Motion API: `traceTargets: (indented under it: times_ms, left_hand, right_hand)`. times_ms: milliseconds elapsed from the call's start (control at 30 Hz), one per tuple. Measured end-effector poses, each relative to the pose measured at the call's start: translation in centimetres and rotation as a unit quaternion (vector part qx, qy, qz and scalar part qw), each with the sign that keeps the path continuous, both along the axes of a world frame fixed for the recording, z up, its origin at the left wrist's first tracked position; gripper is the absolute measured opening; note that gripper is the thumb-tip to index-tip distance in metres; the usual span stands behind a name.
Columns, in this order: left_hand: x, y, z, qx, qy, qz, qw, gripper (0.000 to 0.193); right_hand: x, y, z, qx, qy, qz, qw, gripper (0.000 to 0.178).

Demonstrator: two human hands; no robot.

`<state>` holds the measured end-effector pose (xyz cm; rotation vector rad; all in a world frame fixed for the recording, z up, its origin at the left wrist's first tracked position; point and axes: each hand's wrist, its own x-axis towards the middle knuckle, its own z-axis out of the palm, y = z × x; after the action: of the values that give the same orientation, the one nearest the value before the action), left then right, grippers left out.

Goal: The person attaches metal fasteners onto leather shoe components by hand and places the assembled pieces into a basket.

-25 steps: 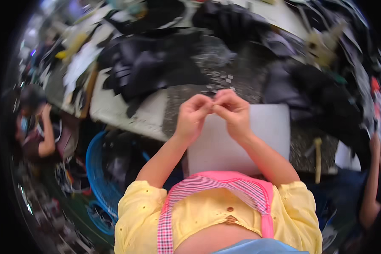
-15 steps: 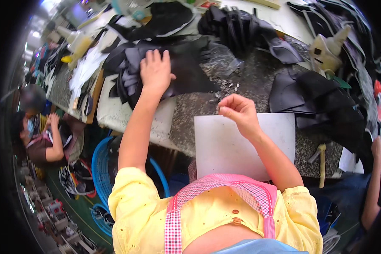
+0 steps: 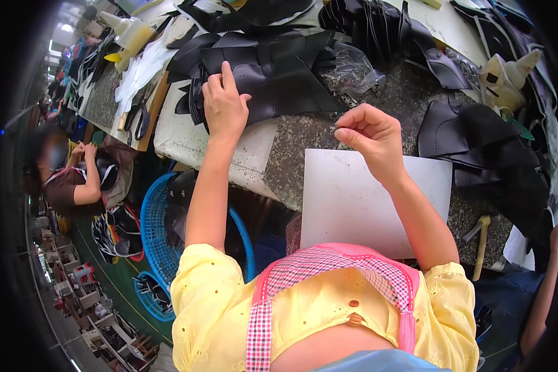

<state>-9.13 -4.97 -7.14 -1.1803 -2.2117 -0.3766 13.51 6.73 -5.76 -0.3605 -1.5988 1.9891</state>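
Observation:
My left hand point(image 3: 226, 108) rests on a stack of black leather-like cut pieces point(image 3: 279, 87) at the left of the worktop. Its index finger is stretched out and the other fingers are partly bent; it grips nothing that I can see. Thumb and fingertips of my right hand point(image 3: 375, 137) are pinched together above the far edge of a white board point(image 3: 369, 201). A tiny greyish thing shows at these fingertips, too small to name. Just beyond lie small metal bits point(image 3: 346, 101) beside a clear plastic bag point(image 3: 356, 71).
More black pieces point(image 3: 471, 133) lie at the right, near a hammer point(image 3: 482, 245) and a glue bottle point(image 3: 502, 80). Another bottle point(image 3: 132, 37) stands at the far left. A blue basket point(image 3: 155, 214) is below the table edge. A co-worker point(image 3: 74, 173) sits at the left.
The left hand has gone from lying flat to a pointing index finger with the others bent, and the black pieces beneath look flatter. The right hand remains pinched; the view has shifted.

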Motion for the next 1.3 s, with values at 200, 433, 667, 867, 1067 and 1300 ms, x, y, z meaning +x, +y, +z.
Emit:
traceTargets:
  times_ms: [200,433,667,867,1067,1300]
  left_hand:
    - [2.2,-0.1,2.9,0.164,-0.43,-0.114,0.881,0.035]
    - [10.8,0.2,5.8,0.232,-0.682,-0.298,0.626,0.032]
    - [12.4,0.3,4.9,0.221,-0.703,-0.282,0.614,0.023]
    - [12.9,0.2,4.6,0.251,-0.645,-0.297,0.658,0.023]
    - [13.3,0.2,4.5,0.233,-0.618,-0.28,0.696,0.019]
    - [13.0,0.1,4.2,0.25,-0.382,-0.308,0.835,0.021]
  right_hand:
    - [0.6,0.0,0.5,0.009,-0.002,0.004,1.0,0.009]
    - [-1.6,-0.5,2.5,0.184,0.117,-0.104,0.97,0.014]
    - [-0.7,-0.5,1.3,0.135,0.101,-0.131,0.977,0.013]
    - [-0.3,-0.8,1.5,0.117,0.104,-0.125,0.98,0.01]
    - [0.0,-1.1,1.6,0.112,0.097,-0.114,0.982,0.01]
    - [0.2,-1.2,1.6,0.108,0.086,-0.09,0.986,0.009]
